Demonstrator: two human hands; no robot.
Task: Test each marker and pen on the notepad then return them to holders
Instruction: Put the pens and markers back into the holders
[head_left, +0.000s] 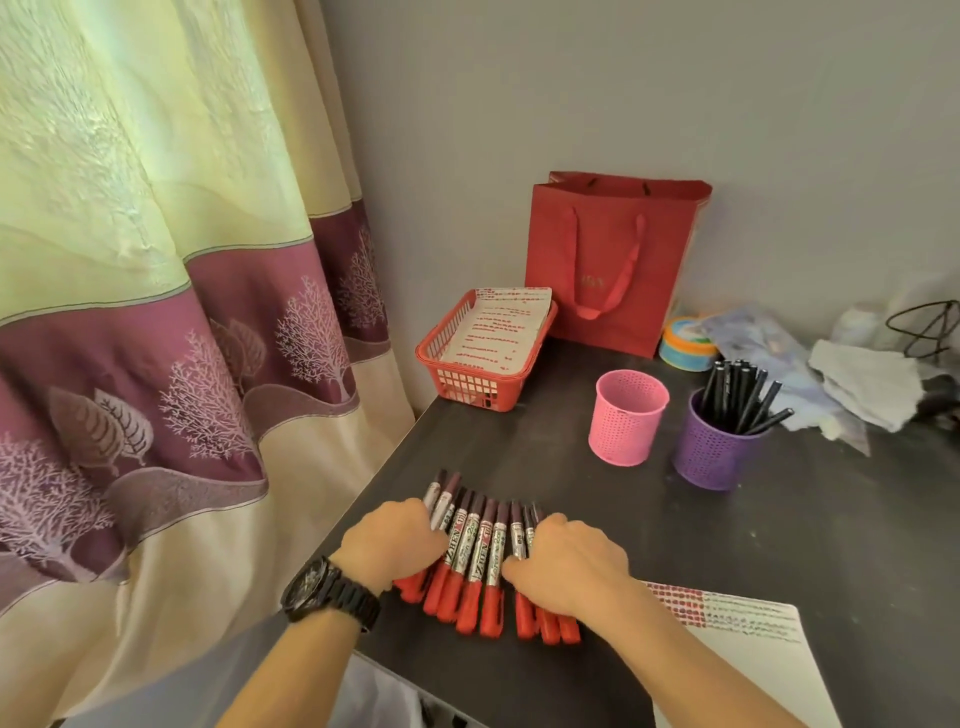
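Observation:
Several red markers (480, 551) with silver labels lie side by side in a row on the dark table (779, 519), near its left front edge. My left hand (395, 540), a black watch on its wrist, curls its fingers over the row's left end. My right hand (571, 561) curls over the right end, hiding the markers there. The notepad (753, 639), marked with red test strokes, lies at the front right. A pink mesh holder (628, 423) stands behind the markers; no markers show above its rim. Beside it a purple mesh holder (711, 452) holds several black pens (737, 395).
A red basket (483, 353) with a marked sheet sits at the back left corner. A red paper bag (613, 260) stands against the wall. A tape roll (685, 343) and crumpled cloth (872, 384) lie at the back right. A curtain (156, 312) hangs left of the table.

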